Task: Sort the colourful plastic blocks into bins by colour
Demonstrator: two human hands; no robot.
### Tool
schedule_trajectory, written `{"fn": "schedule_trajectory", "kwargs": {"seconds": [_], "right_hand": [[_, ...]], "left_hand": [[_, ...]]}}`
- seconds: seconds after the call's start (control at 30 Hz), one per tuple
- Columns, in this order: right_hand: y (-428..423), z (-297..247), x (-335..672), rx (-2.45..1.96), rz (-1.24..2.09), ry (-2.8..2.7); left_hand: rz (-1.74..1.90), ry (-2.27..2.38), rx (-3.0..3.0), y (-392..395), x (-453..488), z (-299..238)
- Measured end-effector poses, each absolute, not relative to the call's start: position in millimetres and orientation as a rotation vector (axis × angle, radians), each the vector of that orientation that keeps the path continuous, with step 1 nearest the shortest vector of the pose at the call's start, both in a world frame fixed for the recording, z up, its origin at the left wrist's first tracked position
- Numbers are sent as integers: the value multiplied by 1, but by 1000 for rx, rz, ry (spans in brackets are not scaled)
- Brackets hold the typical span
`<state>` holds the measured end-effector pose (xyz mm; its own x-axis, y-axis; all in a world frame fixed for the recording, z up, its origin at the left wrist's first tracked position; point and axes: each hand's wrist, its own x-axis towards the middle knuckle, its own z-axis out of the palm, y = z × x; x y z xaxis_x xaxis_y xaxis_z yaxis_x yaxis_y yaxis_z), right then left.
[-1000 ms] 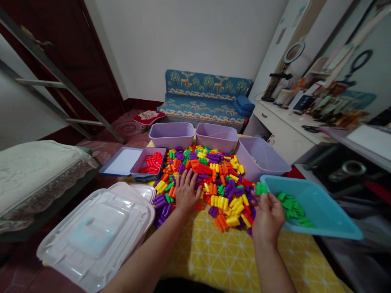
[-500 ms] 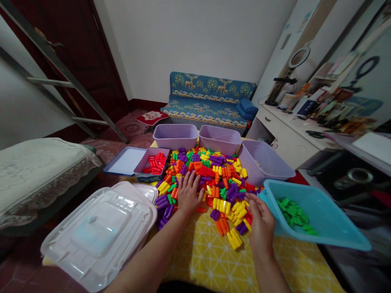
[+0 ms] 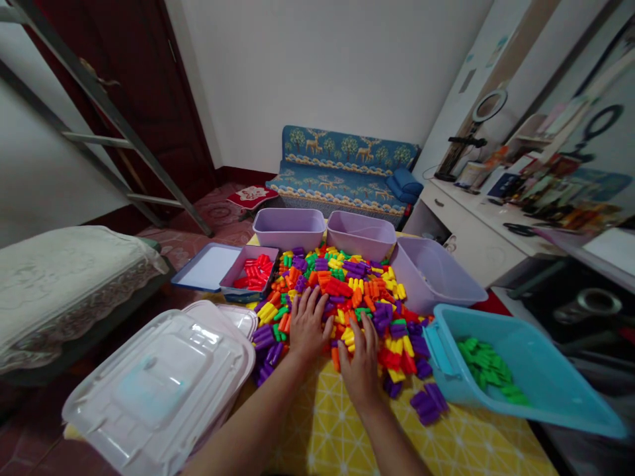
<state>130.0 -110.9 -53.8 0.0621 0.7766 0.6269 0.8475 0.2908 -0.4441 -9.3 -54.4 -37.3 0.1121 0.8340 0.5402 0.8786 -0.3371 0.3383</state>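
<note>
Blocks (image 3: 376, 289) lie, long axes crisscrossed; left hand (image 3: 306, 330) and right hand (image 3: 361, 367) splay loose fingers, forearms (image 3: 253, 411) toward one and eleven o'clock.

Just 1 camera on this, up on the person's head, facing forward and tipped down! The left hand (image 3: 308, 325) and right hand (image 3: 361, 363) reach in from the bottom edge, close below, over the near tablecloth (image 3: 342, 423); past it, farther off, stand the sofa (image 3: 340, 177) and wall (image 3: 367, 66). And it's wide: door (image 3: 146, 79) far left, white desk (image 3: 473, 228) far right!
</note>
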Motion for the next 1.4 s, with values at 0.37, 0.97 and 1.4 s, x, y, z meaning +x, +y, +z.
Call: {"fn": "schedule_trajectory", "kwargs": {"seconds": [0.37,0.97,1.4], "right_hand": [[-48,-47,150,-1346,56,-1397],[-69,-53,149,-1305,199,-1454],[-13,-13,152,-1451,32,-1660]], "left_hand": [[-1075,-1778,-2306,-55,-10,-36],[-1143,-1763,-2283,-51,-13,-44],[-1115,-1721,-2332,-53,-14,-40]]}}
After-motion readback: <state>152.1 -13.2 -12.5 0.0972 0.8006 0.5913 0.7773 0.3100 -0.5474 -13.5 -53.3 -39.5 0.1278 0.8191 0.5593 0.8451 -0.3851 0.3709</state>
